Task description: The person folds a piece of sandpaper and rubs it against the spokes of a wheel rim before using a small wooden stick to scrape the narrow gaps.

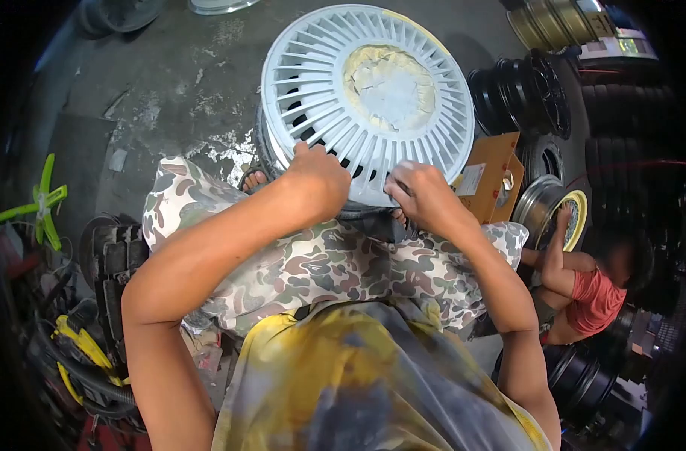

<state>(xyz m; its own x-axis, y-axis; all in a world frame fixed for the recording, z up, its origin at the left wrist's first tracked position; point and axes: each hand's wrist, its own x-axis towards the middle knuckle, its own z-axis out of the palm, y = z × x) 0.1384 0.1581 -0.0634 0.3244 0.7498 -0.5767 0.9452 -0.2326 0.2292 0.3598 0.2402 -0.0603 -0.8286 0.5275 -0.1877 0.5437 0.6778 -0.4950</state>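
Note:
A light grey multi-spoke wheel rim [313, 98] lies face up between my knees, tilted a little. Its centre is covered with masking paper and yellowish tape [392, 90]. My left hand [318, 182] is closed against the spokes at the lower left edge, fingers curled under. On the near right edge my right hand [424, 194] is also closed, its fingertips bent down at the spokes. Whatever either hand pinches is too small or hidden to name. Under the rim, a black tyre or stand shows in part.
A cardboard box [490, 177] stands right of the rim. Black wheels [523, 94] and a gold wheel [557, 26] lie beyond it. At right, a person in a red shirt [595, 301] touches a yellow-lipped wheel [575, 218]. A green star-shaped stand [46, 199] is at left.

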